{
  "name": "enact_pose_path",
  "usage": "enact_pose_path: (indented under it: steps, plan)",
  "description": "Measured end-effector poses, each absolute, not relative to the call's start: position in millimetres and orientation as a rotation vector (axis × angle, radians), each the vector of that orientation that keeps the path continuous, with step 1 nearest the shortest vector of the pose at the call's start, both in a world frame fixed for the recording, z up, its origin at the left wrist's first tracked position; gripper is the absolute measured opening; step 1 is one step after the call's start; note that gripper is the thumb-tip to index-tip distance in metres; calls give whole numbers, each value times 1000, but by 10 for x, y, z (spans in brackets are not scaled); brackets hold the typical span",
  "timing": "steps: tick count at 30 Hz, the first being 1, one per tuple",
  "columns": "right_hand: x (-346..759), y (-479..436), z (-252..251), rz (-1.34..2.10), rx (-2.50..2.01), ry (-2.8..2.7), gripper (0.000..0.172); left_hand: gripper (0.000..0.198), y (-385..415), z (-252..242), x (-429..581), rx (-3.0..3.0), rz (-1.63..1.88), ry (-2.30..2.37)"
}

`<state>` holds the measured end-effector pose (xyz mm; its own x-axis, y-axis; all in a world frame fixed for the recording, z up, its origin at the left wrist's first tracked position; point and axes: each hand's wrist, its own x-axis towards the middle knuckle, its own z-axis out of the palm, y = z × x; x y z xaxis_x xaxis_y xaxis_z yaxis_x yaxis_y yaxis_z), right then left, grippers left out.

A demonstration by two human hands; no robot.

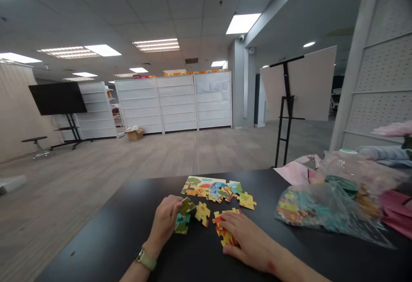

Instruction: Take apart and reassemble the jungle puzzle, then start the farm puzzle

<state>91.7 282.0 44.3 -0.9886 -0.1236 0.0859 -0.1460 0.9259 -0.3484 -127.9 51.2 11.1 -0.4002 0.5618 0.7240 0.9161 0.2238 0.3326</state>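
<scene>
My left hand (166, 215), a pale green watch strap on its wrist, pinches a green puzzle piece (186, 206) tilted up off the table. Just beneath it lies a teal and green puzzle piece (182, 223), partly covered. Fingers stretched, my right hand (243, 235) lies over orange and yellow puzzle pieces (225, 235), hiding part of them. Between my hands is a loose yellow puzzle piece (202, 213). Farther back rests a joined puzzle section (206, 186) with a tree and a blue animal. Another yellow piece (247, 201) sits at its right end.
On the black table (135, 230), a clear plastic bag (309, 209) of colourful pieces lies at the right. Behind it are a clear container with a green-and-white lid (347, 157) and pink cloth (298, 171). A board on a black stand (286, 101) is beyond the table.
</scene>
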Motion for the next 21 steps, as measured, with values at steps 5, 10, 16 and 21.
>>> enact_pose_path:
  steps: [5, 10, 16, 21]
  plan:
    - [969, 2772, 386, 165, 378, -2960, 20, 38, 313, 217, -1430, -1335, -947, -1998]
    - [979, 2867, 354, 120, 465, -2853, 26, 40, 126, 256, -1348, -1408, -830, -1944]
    - [939, 2982, 336, 291, 54, -2797, 33, 51, 195, 209, -964, -1679, -656, -1894]
    - [701, 2704, 356, 580, 157, -2786, 27, 41, 345, 246, -685, -1864, -584, -1992]
